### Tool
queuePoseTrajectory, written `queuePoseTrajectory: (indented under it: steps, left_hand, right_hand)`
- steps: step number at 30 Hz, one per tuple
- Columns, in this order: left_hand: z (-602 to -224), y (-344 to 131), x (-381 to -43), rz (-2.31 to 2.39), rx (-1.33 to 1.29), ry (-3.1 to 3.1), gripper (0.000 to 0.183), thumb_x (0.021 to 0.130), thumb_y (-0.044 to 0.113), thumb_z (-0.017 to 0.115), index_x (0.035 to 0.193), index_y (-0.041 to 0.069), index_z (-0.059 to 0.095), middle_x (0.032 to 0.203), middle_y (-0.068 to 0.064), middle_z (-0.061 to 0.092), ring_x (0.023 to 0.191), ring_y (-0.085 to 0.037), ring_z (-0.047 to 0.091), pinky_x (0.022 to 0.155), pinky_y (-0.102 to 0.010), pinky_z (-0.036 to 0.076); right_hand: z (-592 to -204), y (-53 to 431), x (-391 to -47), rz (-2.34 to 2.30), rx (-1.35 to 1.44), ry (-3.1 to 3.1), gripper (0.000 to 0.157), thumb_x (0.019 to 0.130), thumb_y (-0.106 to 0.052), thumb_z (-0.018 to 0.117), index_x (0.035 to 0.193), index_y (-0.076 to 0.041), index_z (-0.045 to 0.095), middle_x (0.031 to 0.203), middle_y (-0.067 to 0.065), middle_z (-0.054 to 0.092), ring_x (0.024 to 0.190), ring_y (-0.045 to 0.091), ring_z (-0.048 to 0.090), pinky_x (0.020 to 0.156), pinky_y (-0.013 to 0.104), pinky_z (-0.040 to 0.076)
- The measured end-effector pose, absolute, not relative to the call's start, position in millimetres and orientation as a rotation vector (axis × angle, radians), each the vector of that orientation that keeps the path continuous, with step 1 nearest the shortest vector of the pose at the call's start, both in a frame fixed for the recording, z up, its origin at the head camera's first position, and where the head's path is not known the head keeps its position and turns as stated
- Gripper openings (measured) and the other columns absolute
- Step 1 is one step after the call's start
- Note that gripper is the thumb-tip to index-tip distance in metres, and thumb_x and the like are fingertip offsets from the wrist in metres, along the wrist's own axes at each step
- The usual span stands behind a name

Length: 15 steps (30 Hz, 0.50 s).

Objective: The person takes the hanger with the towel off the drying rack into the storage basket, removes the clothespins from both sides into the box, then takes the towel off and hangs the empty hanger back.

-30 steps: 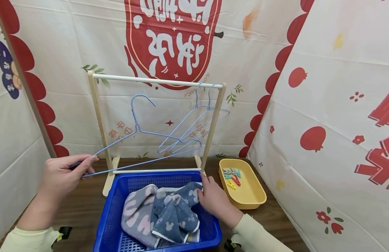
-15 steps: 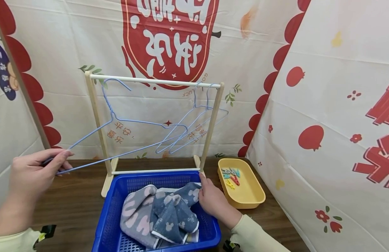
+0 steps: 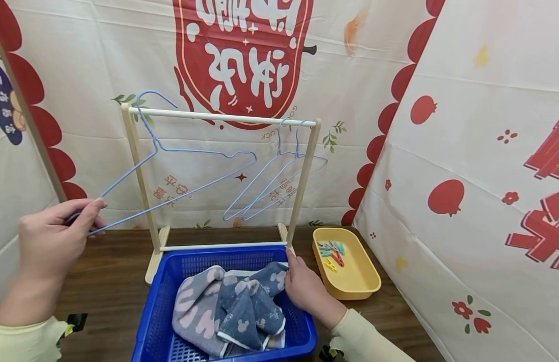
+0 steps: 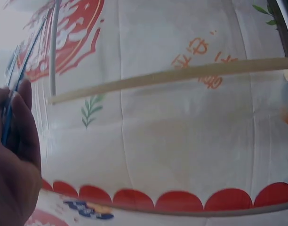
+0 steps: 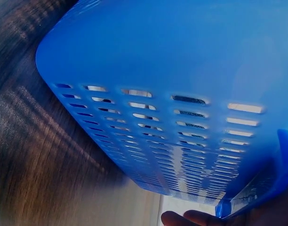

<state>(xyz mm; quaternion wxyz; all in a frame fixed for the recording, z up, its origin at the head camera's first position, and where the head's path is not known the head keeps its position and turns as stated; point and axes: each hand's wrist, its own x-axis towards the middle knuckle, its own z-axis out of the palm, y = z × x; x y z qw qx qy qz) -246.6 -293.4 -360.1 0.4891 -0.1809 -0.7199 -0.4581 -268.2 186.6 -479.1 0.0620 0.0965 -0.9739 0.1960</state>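
Observation:
My left hand pinches one end of a blue wire hanger. The hanger is raised and tilted, its hook overlapping the left end of the rack's white top rail in the head view. In the left wrist view, the blue wire passes between thumb and fingers. My right hand grips the right rim of a blue plastic basket, close to the rack's right foot. A grey-and-pink cloth and a blue cloth with white edging lie crumpled inside it.
Two more blue hangers hang at the right end of the rail. A yellow tray with several small clips stands right of the basket on the brown wooden table. Printed cloth walls enclose the back and sides.
My left hand has carried the hanger left, then up, bringing its hook from below the rail to the rail's height at the left. My right hand stays at the basket rim.

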Motion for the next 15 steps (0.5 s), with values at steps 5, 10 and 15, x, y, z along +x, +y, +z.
queuePoseTrajectory:
  steps: [5,10,15]
  left_hand:
    - [-355.2,-274.1,-257.3,-0.960,-0.352,-1.772,0.009,0.094,-0.006,0.085,0.102,-0.005,0.085,0.080,0.030,0.065,0.068,0.022,0.058,0.065,-0.001,0.042]
    - [-348.7,-257.4,-267.2,-0.886,-0.321,-1.794,0.008,0.098,0.003,0.084,0.103,-0.004,0.084,0.073,0.002,0.072,0.066,0.023,0.050,0.060,-0.004,0.037]
    - [-344.2,-244.0,-278.6,-0.863,-0.344,-1.791,0.008,0.099,0.005,0.083,0.098,-0.003,0.084,0.071,-0.015,0.075,0.067,0.025,0.049,0.060,-0.003,0.037]
  right_hand:
    - [-479.1,186.9,-268.5,0.602,0.295,-2.943,0.063,0.109,-0.012,0.059,0.168,-0.002,0.040,0.144,0.024,0.062,0.093,0.031,0.072,0.086,0.054,0.063]
    - [-479.7,187.2,-268.6,0.603,0.295,-2.935,0.063,0.109,-0.012,0.059,0.168,-0.002,0.040,0.144,0.024,0.062,0.092,0.032,0.072,0.086,0.054,0.063]
    - [-479.7,187.6,-268.3,0.605,0.293,-2.932,0.063,0.109,-0.012,0.059,0.168,-0.002,0.040,0.144,0.024,0.062,0.095,0.034,0.073,0.087,0.055,0.063]
